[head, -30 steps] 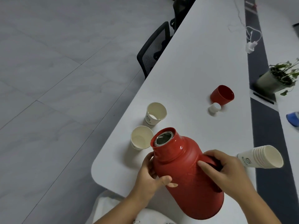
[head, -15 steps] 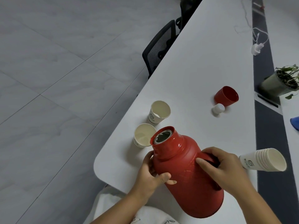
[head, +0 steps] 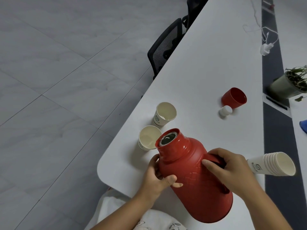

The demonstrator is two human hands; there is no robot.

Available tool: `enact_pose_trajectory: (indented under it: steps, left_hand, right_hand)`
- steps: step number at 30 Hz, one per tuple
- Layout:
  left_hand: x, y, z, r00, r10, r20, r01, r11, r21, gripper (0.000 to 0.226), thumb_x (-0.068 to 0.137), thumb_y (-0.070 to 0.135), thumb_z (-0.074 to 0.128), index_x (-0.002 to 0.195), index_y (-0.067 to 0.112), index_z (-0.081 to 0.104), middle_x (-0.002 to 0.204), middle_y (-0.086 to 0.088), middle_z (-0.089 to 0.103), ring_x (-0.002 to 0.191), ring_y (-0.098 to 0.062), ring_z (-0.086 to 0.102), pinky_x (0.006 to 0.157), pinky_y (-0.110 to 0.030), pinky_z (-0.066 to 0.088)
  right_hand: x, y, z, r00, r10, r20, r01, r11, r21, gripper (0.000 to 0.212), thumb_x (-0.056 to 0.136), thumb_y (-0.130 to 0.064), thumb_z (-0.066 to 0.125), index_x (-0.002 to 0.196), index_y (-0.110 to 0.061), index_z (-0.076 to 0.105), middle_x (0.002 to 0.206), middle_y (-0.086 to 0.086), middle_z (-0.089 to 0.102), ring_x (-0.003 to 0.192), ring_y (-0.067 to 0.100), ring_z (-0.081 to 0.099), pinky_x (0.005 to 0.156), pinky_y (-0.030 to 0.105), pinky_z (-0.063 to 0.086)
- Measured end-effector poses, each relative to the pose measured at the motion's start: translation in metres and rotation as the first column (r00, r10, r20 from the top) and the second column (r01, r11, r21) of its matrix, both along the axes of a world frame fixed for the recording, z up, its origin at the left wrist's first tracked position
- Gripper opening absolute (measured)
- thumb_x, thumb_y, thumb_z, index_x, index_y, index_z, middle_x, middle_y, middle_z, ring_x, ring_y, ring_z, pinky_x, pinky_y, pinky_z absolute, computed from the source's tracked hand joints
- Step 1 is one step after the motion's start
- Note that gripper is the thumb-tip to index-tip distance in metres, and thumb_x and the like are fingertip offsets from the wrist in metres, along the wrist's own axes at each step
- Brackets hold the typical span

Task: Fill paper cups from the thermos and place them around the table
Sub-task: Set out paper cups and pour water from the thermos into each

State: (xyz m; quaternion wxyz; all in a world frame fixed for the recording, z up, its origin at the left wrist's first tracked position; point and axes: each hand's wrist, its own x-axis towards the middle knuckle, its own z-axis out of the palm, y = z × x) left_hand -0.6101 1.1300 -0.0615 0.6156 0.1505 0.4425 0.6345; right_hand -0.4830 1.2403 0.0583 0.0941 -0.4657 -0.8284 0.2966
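Note:
A big red thermos (head: 196, 176) is tilted over the white table (head: 207, 67), its uncapped mouth leaning toward the nearer paper cup (head: 148, 138). My right hand (head: 232, 170) grips its handle. My left hand (head: 157, 178) holds the body just below the neck, thumb across the front. A second paper cup (head: 164, 113) stands upright just behind the first. The thermos's red cap (head: 234, 97) and white stopper (head: 225, 111) lie farther back on the table. A stack of paper cups (head: 272, 164) lies on its side to the right of my right hand.
A black mesh chair (head: 166, 47) is pushed against the table's left edge. A potted plant (head: 289, 83) stands at the right beside a dark strip (head: 275, 130). A white charger and cord (head: 265, 47) lie at the back. The rounded table corner is just left of my left hand.
The thermos has tipped a little more toward the nearer cup, its mouth now overlapping the cup's rim. Both hands keep the same hold.

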Motion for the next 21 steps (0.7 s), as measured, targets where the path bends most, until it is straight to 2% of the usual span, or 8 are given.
enact_pose_trajectory:
  steps: [3, 5, 7, 21]
  left_hand:
    - [0.001, 0.0007, -0.0012, 1.0, 0.001, 0.005, -0.001, 1.0, 0.01, 0.11, 0.019, 0.058, 0.087, 0.113, 0.019, 0.043, 0.116, -0.015, 0.055, 0.093, -0.014, 0.066, 0.064, -0.022, 0.055]
    - [0.0015, 0.0008, -0.0016, 1.0, 0.002, 0.014, -0.003, 1.0, 0.022, 0.109, 0.02, 0.057, 0.088, 0.113, 0.02, 0.043, 0.116, -0.015, 0.055, 0.092, -0.014, 0.067, 0.062, -0.022, 0.055]
    - [0.0014, 0.0008, -0.0022, 1.0, 0.005, 0.018, -0.005, 1.0, 0.028, 0.108, 0.021, 0.056, 0.088, 0.113, 0.02, 0.043, 0.116, -0.015, 0.055, 0.092, -0.012, 0.067, 0.061, -0.022, 0.056]
    - [0.0023, 0.0002, -0.0036, 0.999, 0.013, 0.03, -0.014, 0.999, 0.032, 0.113, 0.022, 0.057, 0.087, 0.116, 0.016, 0.042, 0.111, -0.012, 0.056, 0.088, -0.01, 0.068, 0.061, -0.021, 0.055]
  right_hand:
    - [-0.0001, -0.0001, 0.0006, 1.0, 0.006, 0.008, -0.006, 1.0, -0.015, 0.037, 0.071, -0.014, 0.072, 0.062, -0.043, 0.052, 0.059, -0.031, 0.061, 0.067, -0.013, 0.056, 0.059, 0.001, 0.039]
    - [-0.0005, 0.0002, 0.0011, 1.0, 0.003, 0.01, -0.002, 1.0, -0.015, 0.036, 0.071, -0.015, 0.072, 0.061, -0.043, 0.052, 0.054, -0.022, 0.061, 0.067, -0.013, 0.055, 0.059, 0.001, 0.039]
    - [-0.0016, 0.0005, 0.0017, 1.0, 0.004, 0.014, -0.004, 1.0, -0.01, 0.036, 0.072, -0.015, 0.072, 0.062, -0.043, 0.051, 0.057, -0.019, 0.06, 0.069, -0.014, 0.055, 0.059, 0.001, 0.039]
    - [-0.0059, 0.003, 0.0031, 0.999, 0.026, 0.043, -0.025, 0.999, -0.019, 0.034, 0.073, -0.017, 0.071, 0.062, -0.042, 0.05, 0.06, -0.018, 0.059, 0.071, -0.014, 0.054, 0.058, 0.001, 0.038]
